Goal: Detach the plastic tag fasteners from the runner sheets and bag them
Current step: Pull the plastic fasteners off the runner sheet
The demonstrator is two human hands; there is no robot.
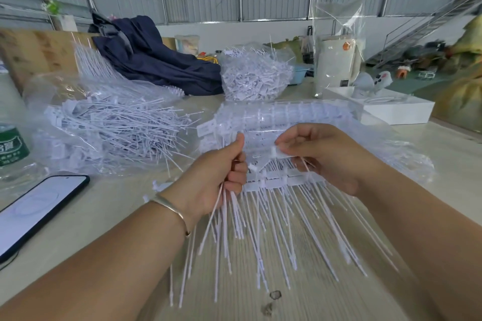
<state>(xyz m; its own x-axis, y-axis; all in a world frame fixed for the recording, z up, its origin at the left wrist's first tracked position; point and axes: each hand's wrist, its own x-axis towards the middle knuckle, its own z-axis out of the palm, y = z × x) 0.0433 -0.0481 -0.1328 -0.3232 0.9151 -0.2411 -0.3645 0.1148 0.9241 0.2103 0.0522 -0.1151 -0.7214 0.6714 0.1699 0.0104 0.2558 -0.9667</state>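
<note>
My left hand (221,174) grips a bundle of white tag fasteners (229,219), whose thin tails hang down toward me. My right hand (328,156) pinches the flat head of one fastener (280,152) at the top of a white runner sheet (287,181), which lies between both hands with long tails fanned over the table. Behind the hands lies a clear bag (287,117) with more runner sheets in it. A clear bag of loose fasteners (112,130) sits at the left.
A phone (34,211) lies at the left front, a green-labelled bottle (10,143) behind it. Further back are a dark blue cloth (156,57), another bag of white pieces (255,75), a tall bagged white jug (336,60) and a white box (391,107).
</note>
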